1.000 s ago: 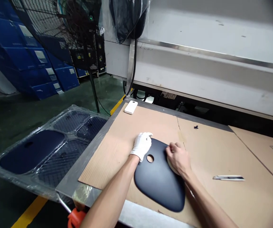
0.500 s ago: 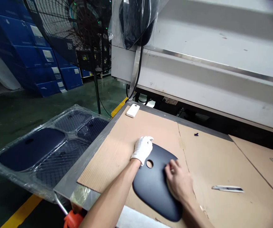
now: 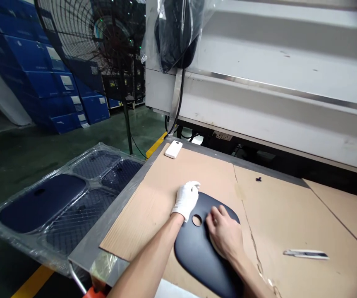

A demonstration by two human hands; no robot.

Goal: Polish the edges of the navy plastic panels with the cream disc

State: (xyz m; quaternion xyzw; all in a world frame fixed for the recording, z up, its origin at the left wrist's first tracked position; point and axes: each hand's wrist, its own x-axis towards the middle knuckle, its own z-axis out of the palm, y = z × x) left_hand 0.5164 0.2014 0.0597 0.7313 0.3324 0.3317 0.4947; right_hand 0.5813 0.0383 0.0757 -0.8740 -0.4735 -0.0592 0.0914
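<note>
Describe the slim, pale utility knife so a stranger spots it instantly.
Start at the table topped with tan cardboard. Right of the bare right hand, the utility knife lies, a long white-and-grey sliver, unlike the small dark scrap farther back.

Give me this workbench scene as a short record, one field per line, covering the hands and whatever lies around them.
left hand: left hand, white glove, at the upper left edge of the dark panel
right hand: right hand, bare, fingers curled, over the panel beside its round hole
panel: smooth, rounded corners, lying on cardboard
right of panel: utility knife
beyond panel: small white object, small dark scrap
beside bench: clear plastic tray with dark pieces
background: fan, blue boxes
</note>
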